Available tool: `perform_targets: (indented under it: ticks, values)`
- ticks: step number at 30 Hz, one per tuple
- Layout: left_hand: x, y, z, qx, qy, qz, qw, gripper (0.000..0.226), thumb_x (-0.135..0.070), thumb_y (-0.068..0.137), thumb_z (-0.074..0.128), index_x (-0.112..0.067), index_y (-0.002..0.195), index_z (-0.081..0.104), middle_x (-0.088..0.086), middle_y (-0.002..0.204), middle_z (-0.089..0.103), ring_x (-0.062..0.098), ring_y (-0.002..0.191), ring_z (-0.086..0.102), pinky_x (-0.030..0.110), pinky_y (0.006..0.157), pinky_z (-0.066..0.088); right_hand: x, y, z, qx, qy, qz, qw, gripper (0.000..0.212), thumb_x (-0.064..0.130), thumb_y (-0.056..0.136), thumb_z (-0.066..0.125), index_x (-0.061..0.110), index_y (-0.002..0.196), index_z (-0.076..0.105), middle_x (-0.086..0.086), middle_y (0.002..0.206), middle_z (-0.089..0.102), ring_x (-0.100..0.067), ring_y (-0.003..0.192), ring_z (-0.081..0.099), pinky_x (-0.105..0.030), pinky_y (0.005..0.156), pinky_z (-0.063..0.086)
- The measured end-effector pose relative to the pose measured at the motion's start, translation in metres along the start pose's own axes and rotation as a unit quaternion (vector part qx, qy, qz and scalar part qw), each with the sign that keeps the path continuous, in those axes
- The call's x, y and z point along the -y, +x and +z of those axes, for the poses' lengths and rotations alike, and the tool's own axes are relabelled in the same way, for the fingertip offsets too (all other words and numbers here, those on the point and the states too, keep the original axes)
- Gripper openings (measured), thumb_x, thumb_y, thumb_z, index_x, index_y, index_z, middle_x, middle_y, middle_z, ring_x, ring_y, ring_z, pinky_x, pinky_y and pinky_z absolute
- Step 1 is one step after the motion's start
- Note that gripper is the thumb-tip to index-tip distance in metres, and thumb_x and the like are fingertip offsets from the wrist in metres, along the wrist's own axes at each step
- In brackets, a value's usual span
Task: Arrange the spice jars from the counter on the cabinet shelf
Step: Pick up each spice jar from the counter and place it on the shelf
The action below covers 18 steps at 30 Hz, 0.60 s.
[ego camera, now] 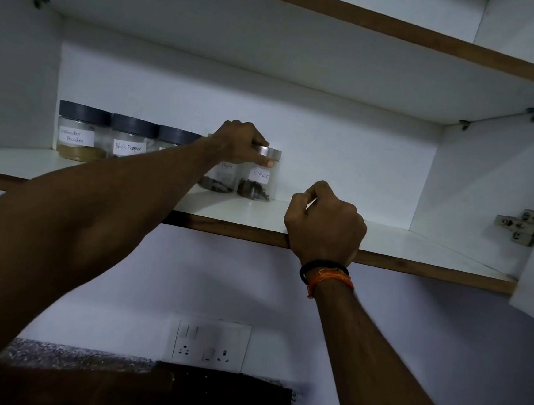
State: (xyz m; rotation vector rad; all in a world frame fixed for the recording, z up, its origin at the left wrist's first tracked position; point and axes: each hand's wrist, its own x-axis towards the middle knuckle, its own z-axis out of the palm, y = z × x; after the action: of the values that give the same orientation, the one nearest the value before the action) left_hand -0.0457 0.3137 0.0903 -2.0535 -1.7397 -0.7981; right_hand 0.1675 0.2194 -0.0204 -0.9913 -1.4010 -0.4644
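Several spice jars stand in a row on the white cabinet shelf (384, 240). From the left: a coriander powder jar (81, 131) and a black pepper jar (130, 139), both with dark lids, then a third dark-lidded jar (176, 137) mostly hidden by my arm. Further right is a clear jar (218, 179) partly behind my hand, then the cloves jar (259, 177) with a silver lid. My left hand (241, 142) grips the cloves jar's lid from above. My right hand (325, 221) is curled, resting on the shelf's front edge, holding nothing.
The shelf's wooden front edge (430, 268) runs across the view. The shelf to the right of the cloves jar is bare up to the cabinet side wall. A door hinge (524, 227) sits at right. A wall socket panel (208, 343) lies below, above a dark counter (149, 388).
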Motion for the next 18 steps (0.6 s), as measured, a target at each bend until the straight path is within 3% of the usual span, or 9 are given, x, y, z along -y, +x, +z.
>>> perform_targets:
  ticks: [4, 11, 14, 18]
  values:
    - [-0.005, -0.013, 0.001, -0.035, -0.062, -0.021, 0.997, 0.089, -0.066, 0.082, 0.066, -0.022, 0.154, 0.037, 0.004, 0.161, 0.035, 0.029, 0.147, 0.034, 0.047, 0.118, 0.027, -0.001, 0.001, 0.0, 0.014, -0.021, -0.002, 1.0, 0.018, 0.03, 0.079, 0.055, 0.017, 0.067, 0.061, 0.007, 0.047, 0.041, -0.016, 0.042, 0.036, -0.017, 0.051, 0.015]
    - [-0.021, -0.065, -0.007, -0.018, -0.093, 0.009, 0.995, 0.081, -0.054, 0.085, 0.071, -0.02, 0.151, 0.041, 0.004, 0.158, 0.04, 0.026, 0.142, 0.04, 0.045, 0.116, 0.034, -0.002, -0.004, -0.002, 0.067, -0.059, -0.056, 0.994, 0.023, 0.036, 0.076, 0.052, 0.02, 0.063, 0.062, 0.006, 0.05, 0.05, -0.015, 0.047, 0.04, -0.02, 0.049, 0.022]
    - [-0.034, -0.09, -0.012, 0.009, -0.153, 0.005, 0.988, 0.08, -0.048, 0.084, 0.075, -0.018, 0.15, 0.041, 0.003, 0.155, 0.044, 0.021, 0.137, 0.046, 0.03, 0.106, 0.042, -0.007, -0.009, -0.001, 0.079, -0.101, -0.093, 0.987, 0.037, 0.037, 0.086, 0.042, 0.016, 0.063, 0.063, -0.004, 0.06, 0.06, -0.023, 0.055, 0.05, -0.028, 0.053, 0.029]
    - [-0.056, -0.136, -0.013, 0.028, -0.17, 0.012, 0.985, 0.075, -0.047, 0.086, 0.074, -0.015, 0.147, 0.046, 0.002, 0.15, 0.051, 0.008, 0.129, 0.051, 0.001, 0.086, 0.038, -0.01, -0.026, -0.007, 0.093, -0.162, -0.147, 0.971, 0.056, 0.035, 0.101, 0.032, 0.01, 0.062, 0.063, -0.011, 0.061, 0.063, -0.033, 0.06, 0.055, -0.037, 0.063, 0.033]
